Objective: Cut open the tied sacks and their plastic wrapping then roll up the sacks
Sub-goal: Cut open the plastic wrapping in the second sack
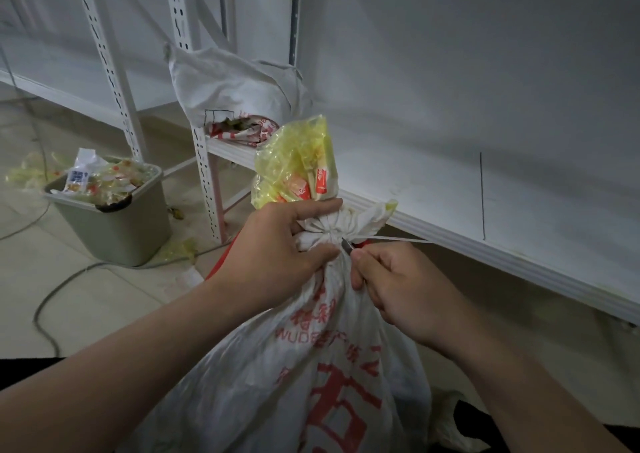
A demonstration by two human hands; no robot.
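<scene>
Both forearms reach forward from the bottom edge. The left hand [273,244] wraps its grip round the gathered neck of the white sack [332,366], with fingers lying above and below the tie [398,239]. The right hand [398,286] is curled, its grip pinching a small blade [346,244], perhaps a cutter, whose tip meets the tie. Yellow plastic wrapping [298,161] bulges above the neck. The sack rises between the arms, just before the shelf [485,217] edge. Its red print reads "WUD"; the rest is unclear.
</scene>
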